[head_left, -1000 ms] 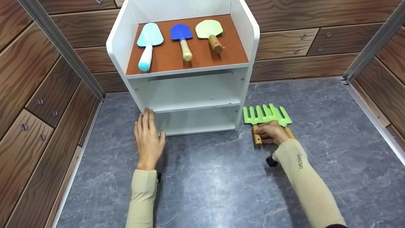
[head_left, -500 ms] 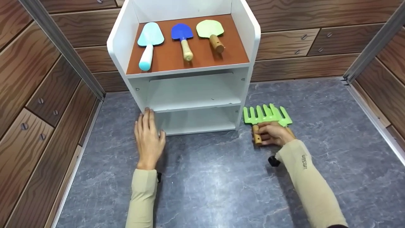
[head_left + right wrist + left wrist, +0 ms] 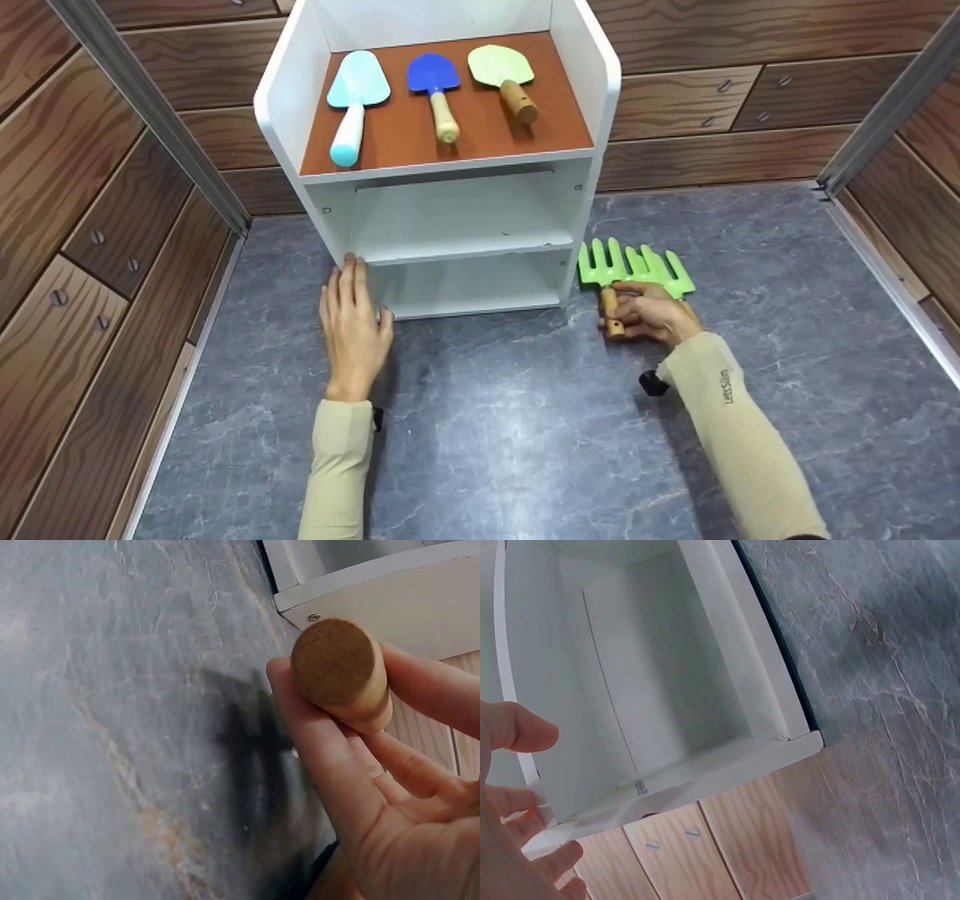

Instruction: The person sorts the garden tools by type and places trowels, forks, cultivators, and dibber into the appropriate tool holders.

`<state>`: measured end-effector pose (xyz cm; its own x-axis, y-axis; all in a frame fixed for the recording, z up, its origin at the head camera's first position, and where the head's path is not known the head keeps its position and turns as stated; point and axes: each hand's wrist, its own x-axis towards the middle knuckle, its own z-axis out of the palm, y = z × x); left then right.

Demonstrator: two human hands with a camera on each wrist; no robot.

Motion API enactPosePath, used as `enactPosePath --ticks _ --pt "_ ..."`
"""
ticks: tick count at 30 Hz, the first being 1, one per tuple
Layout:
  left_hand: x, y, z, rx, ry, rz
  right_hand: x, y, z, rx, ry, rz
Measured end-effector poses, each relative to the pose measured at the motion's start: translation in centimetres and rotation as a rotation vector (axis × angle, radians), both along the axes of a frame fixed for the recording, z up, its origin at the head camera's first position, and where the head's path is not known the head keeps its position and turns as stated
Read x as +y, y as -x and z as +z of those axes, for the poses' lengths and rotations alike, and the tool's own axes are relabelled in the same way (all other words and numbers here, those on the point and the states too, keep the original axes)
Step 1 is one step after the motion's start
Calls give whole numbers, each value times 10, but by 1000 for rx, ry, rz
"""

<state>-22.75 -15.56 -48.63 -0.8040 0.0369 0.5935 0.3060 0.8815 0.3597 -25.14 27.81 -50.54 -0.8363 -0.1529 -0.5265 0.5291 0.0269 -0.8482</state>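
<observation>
My right hand (image 3: 651,315) grips the wooden handle (image 3: 341,671) of a green toy rake (image 3: 602,268), lifted slightly off the grey floor beside the shelf's lower right corner. A second green rake (image 3: 664,271) lies just right of it, its handle hidden under my hand. My left hand (image 3: 351,330) lies flat with straight fingers against the lower left front edge of the white shelf unit (image 3: 457,247); in the left wrist view its fingers (image 3: 517,731) touch the shelf's side panel (image 3: 525,690). On the brown top shelf lie a light-blue trowel (image 3: 352,101), a blue shovel (image 3: 433,86) and a pale green spade (image 3: 504,75).
The shelf's two lower white compartments (image 3: 465,214) hold nothing. Wood-grain walls (image 3: 90,225) with screws close in the left, back and right. The grey marbled floor (image 3: 510,420) stretches in front of the shelf.
My right hand has closed on the left rake's handle and raised it, so it tilts apart from the other rake. The left hand has stayed put.
</observation>
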Motion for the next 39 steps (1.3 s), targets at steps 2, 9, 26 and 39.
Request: enactPosePath --ticks 2,9,26,39 --pt "0 0 -1 4 0 3 0 0 2 13 -12 6" --pt "1 1 -1 20 7 -3 3 -6 4 42 -51 7" --pt "3 2 0 27 10 2 2 -25 5 159 -9 -12" --pt "2 2 -2 38 7 3 -1 -37 7 209 -16 0"
